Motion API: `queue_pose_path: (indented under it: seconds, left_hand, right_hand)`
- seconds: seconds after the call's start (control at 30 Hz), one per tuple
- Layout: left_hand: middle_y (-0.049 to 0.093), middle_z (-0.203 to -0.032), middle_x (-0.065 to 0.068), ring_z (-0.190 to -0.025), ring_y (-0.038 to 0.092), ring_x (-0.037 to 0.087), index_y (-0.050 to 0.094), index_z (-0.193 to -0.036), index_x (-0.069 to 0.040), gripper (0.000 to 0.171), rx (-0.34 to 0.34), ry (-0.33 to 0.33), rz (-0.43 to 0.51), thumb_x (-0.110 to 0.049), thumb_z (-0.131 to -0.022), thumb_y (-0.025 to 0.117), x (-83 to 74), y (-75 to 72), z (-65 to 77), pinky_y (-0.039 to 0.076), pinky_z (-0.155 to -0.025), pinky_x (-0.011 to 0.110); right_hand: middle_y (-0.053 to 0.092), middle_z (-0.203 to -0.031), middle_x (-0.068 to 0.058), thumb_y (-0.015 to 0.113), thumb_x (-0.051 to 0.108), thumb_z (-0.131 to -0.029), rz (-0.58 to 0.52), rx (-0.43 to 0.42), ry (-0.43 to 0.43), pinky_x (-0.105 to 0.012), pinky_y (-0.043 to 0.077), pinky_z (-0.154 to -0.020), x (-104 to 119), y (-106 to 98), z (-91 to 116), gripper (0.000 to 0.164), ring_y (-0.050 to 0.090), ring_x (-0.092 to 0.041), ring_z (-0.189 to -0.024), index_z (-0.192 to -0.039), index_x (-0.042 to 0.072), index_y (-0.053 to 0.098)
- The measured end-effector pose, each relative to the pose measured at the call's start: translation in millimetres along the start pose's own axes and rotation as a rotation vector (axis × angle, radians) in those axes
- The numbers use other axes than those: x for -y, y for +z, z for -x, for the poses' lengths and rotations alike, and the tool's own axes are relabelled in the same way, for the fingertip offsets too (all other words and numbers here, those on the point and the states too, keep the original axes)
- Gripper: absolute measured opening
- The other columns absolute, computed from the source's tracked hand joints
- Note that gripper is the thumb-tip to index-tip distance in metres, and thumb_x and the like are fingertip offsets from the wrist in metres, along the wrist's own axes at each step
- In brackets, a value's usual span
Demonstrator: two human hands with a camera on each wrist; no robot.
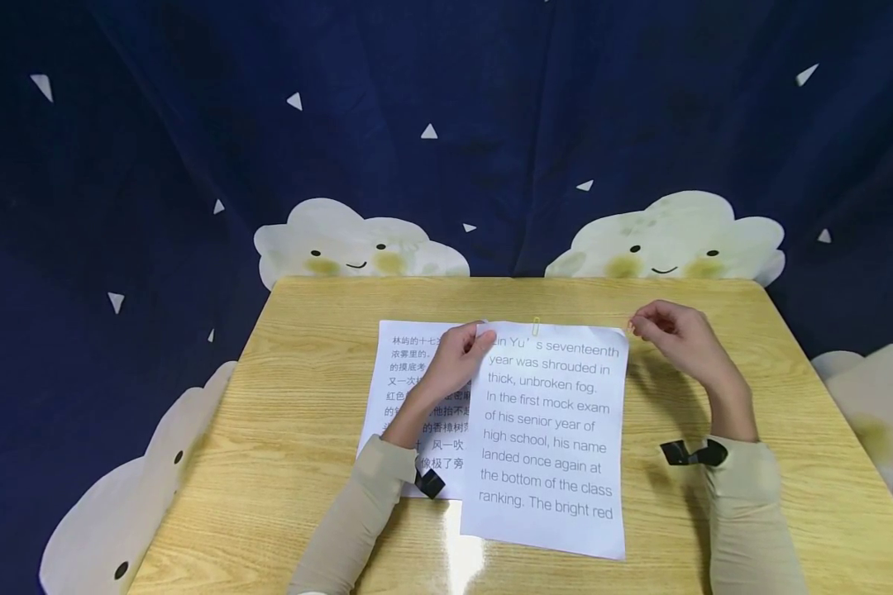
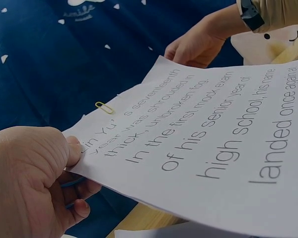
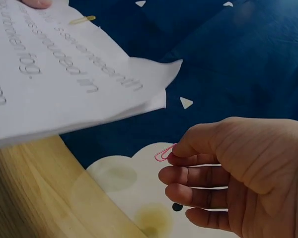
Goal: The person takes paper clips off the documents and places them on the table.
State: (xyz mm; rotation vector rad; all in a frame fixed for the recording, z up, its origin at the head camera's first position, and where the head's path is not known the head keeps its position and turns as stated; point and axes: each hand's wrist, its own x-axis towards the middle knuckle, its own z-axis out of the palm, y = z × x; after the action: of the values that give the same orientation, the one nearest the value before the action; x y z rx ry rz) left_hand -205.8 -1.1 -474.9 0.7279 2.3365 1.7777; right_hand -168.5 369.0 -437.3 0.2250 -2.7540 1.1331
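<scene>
My left hand pinches the top left corner of a stack of English-printed paper sheets, raised in front of me. A yellow paper clip sits on the top edge of these sheets. In the right wrist view, my right hand pinches a pink paper clip between thumb and index finger, the other fingers loosely curled. That clip is apart from the sheets, whose top right corner bends and shows more than one layer. In the head view the right hand is just right of that corner.
A sheet with Chinese print lies on the wooden table, partly covered by the left forearm and the raised sheets. Behind the table hangs a dark blue curtain with white clouds and triangles.
</scene>
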Motion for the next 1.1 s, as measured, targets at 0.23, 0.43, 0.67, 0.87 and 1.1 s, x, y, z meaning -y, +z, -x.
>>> queue_pose_path:
  seconds: [0.23,0.43,0.67,0.87,1.1]
  left_hand:
    - [0.067,-0.074,0.009,-0.056,0.054,0.022,0.072,-0.103,-0.003,0.032,-0.003,-0.004,0.002,-0.028,-0.111,0.054,1.3,-0.2,0.1,0.038,-0.051,0.024]
    - [0.067,-0.075,0.01,-0.057,0.055,0.028,0.072,-0.104,-0.003,0.031,-0.01,-0.006,0.005,-0.027,-0.11,0.054,1.6,0.4,0.5,0.038,-0.051,0.024]
    - [0.068,-0.076,0.012,-0.059,0.056,0.032,0.072,-0.105,-0.002,0.029,-0.015,-0.017,0.007,-0.024,-0.11,0.055,1.6,2.5,0.7,0.037,-0.051,0.024]
    - [0.068,-0.075,0.01,-0.057,0.056,0.025,0.073,-0.104,-0.003,0.031,-0.011,-0.01,0.003,-0.028,-0.11,0.054,2.6,1.2,0.8,0.038,-0.052,0.025]
    - [0.068,-0.074,0.008,-0.055,0.054,0.02,0.073,-0.104,-0.004,0.032,-0.001,0.008,-0.014,-0.028,-0.111,0.054,3.5,0.3,-0.4,0.038,-0.052,0.025]
  right_hand:
    - [0.071,-0.1,-0.015,0.059,0.023,-0.108,0.004,-0.019,0.059,-0.022,0.048,-0.064,-13.5,1.7,-1.4,0.024,0.063,-0.018,-0.083,-0.111,0.002,0.071]
    - [0.071,-0.099,-0.016,0.058,0.024,-0.109,0.006,0.003,0.074,-0.022,0.047,-0.063,-26.2,2.8,-2.2,0.027,0.061,-0.016,-0.079,-0.111,0.0,0.07]
    - [0.07,-0.1,-0.019,0.058,0.024,-0.109,-0.003,0.032,0.104,-0.024,0.045,-0.062,-42.8,6.4,-0.8,0.028,0.058,-0.022,-0.078,-0.111,-0.001,0.07]
    - [0.068,-0.096,-0.025,0.057,0.024,-0.109,-0.027,0.07,0.104,-0.029,0.045,-0.052,-56.3,9.9,0.4,0.029,0.055,-0.025,-0.064,-0.112,-0.003,0.068]
    - [0.066,-0.089,-0.023,0.058,0.021,-0.109,-0.035,0.111,0.099,-0.029,0.044,-0.051,-65.3,11.1,1.2,0.029,0.054,-0.024,-0.057,-0.11,-0.006,0.067]
